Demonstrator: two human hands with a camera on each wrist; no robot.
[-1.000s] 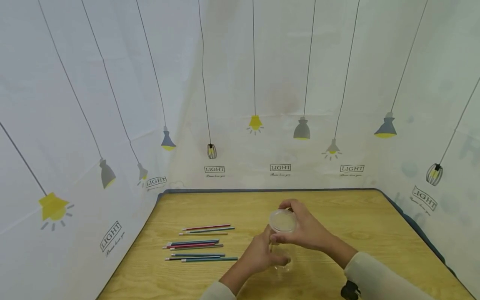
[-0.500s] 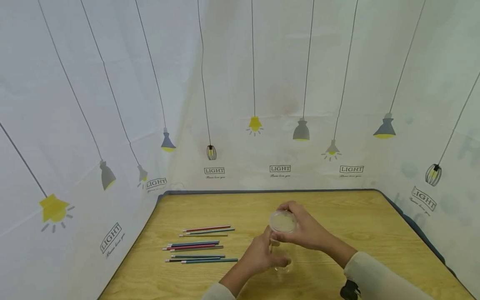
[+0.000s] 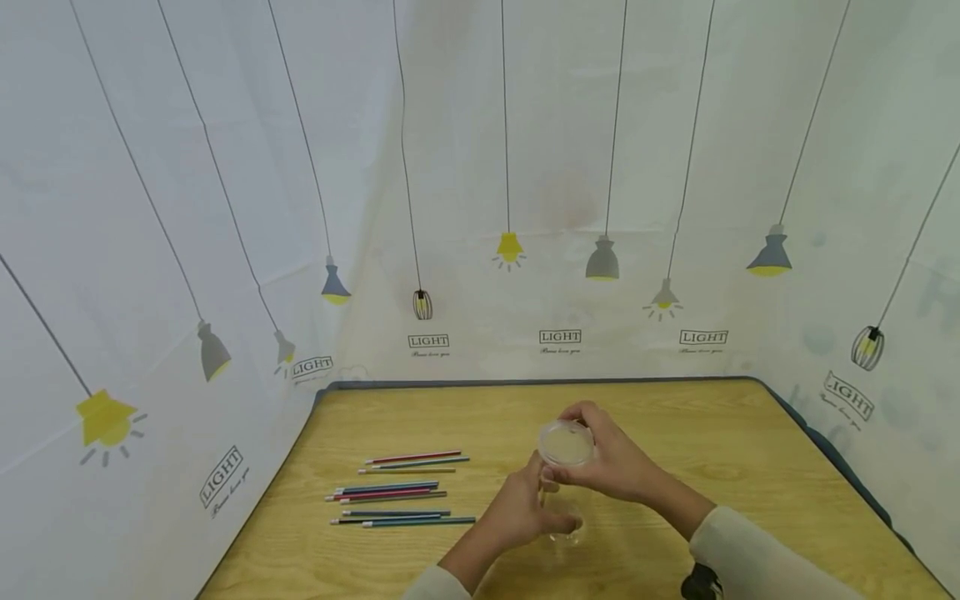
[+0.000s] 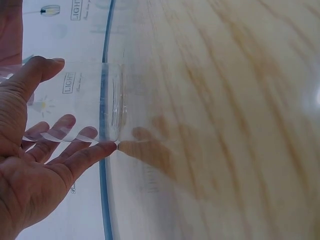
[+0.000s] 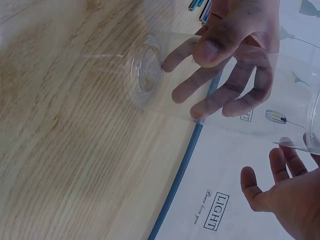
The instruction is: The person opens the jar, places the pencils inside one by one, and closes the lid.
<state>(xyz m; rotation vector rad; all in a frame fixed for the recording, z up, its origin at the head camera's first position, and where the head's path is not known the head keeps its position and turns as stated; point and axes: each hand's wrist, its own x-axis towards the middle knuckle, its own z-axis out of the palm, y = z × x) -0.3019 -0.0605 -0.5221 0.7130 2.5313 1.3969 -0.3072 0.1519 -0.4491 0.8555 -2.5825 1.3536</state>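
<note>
A clear, see-through jar [image 4: 87, 102] stands upright, its base at the tabletop in the left wrist view. My left hand [image 3: 517, 507] grips the jar's side, thumb on one side and fingers round the other. On top sits a round translucent lid [image 3: 567, 443], and my right hand [image 3: 617, 457] holds it by the rim between thumb and fingers. In the right wrist view, the left hand [image 5: 235, 60] shows partly through the jar wall, while the right hand [image 5: 295, 200] is at the jar's top end. Whether the lid is fully seated cannot be told.
To the left on the wooden table [image 3: 712, 433] lie several pencils in three groups: a far group [image 3: 420, 456], a middle group [image 3: 390, 493] and a near group [image 3: 420, 522]. A white curtain [image 3: 480, 167] printed with lamps encloses the back and sides.
Both hands keep their hold on the jar and lid in the same place. The right fingers shift very slightly at the lid rim. The pencils have not moved.
</note>
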